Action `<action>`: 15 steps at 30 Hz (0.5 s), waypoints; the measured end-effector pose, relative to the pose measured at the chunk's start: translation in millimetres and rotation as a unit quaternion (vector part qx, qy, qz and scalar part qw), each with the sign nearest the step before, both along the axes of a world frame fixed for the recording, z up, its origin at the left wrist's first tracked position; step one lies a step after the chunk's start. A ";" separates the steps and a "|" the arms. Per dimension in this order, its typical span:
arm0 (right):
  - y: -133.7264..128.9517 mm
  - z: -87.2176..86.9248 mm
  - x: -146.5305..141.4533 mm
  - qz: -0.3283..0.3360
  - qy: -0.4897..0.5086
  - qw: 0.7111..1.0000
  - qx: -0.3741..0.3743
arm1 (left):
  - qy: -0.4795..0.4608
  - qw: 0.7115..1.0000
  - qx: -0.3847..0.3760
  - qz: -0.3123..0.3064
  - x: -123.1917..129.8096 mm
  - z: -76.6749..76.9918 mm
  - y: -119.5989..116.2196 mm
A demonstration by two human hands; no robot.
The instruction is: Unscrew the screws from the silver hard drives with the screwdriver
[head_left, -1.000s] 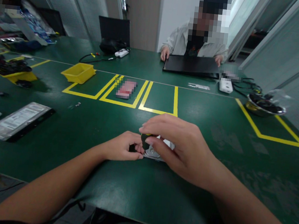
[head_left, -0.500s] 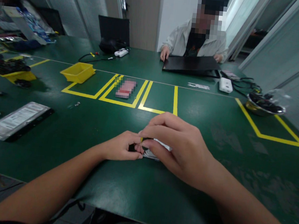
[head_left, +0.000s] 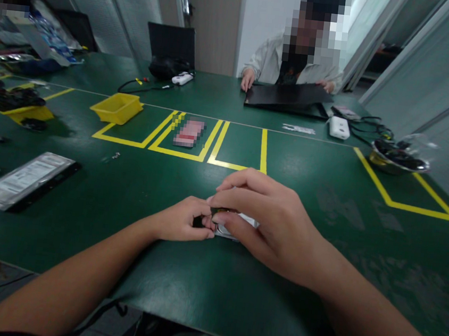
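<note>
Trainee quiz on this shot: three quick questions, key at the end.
1. Multiple choice: what colour is the part partly covered by the right hand? A: yellow. B: silver. C: red.
2. True or false: in the picture, the yellow tray is left of the metal bowl.
3. Which of the wearer's hands is nearer the drive?

Key
1: B, silver.
2: True.
3: The left hand.
</note>
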State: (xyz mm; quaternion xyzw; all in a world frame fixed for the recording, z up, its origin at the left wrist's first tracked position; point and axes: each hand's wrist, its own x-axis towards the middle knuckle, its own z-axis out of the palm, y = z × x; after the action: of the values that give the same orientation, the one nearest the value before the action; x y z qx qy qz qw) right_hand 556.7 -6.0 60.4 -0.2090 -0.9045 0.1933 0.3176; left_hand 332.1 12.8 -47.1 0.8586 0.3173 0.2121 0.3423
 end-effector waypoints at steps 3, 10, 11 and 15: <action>1.4 -1.2 -0.5 -0.001 0.007 1.000 -0.003 | 0.006 1.000 0.003 -0.005 -0.6 -1.1 0.1; 0.1 -0.4 2.2 0.021 0.013 1.000 -0.001 | 0.002 1.000 0.004 -0.008 -0.3 -0.1 0.4; -0.2 0.1 2.4 0.025 0.013 1.000 -0.003 | -0.002 1.000 0.004 -0.010 -0.2 0.3 0.4; -1.0 1.2 1.9 0.012 0.005 1.000 0.000 | -0.005 1.000 -0.013 -0.004 -0.5 0.6 0.3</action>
State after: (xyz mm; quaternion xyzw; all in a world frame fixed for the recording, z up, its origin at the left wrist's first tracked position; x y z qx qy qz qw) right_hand 558.6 -7.0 61.5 -0.1968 -0.9054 0.1979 0.3201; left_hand 331.5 13.2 -46.5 0.8544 0.3148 0.2106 0.3558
